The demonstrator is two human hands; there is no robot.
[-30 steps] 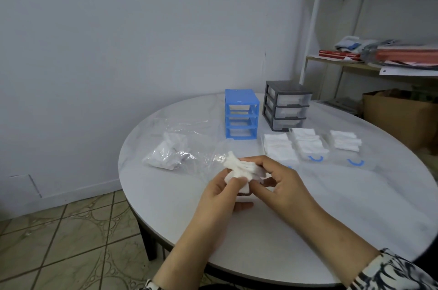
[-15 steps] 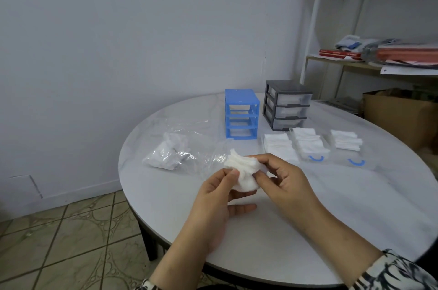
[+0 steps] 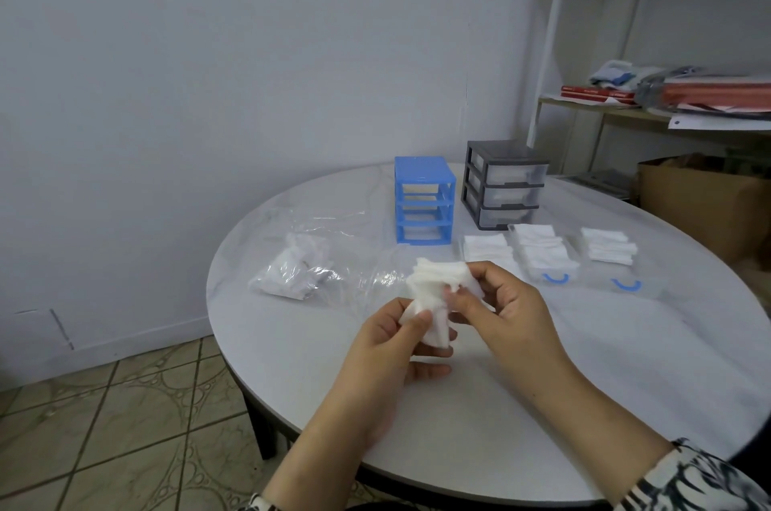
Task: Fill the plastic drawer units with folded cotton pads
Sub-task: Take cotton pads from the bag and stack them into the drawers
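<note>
Both hands pinch cotton pads [image 3: 434, 293] — bundle roughly upright.

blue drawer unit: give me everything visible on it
The blue drawer unit is an opaque blue plastic frame with a flat top and three stacked bays, all without drawers, so it looks see-through from the front. It stands upright on the round white table, far side, just left of the grey drawer unit, apart from it. No hand touches it.

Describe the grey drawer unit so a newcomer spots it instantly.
On the round white table, look to the far edge near the shelving. Two small three-tier units stand side by side; the grey drawer unit is the right one, keeping its clear drawers, while the blue unit is an empty frame.
</note>
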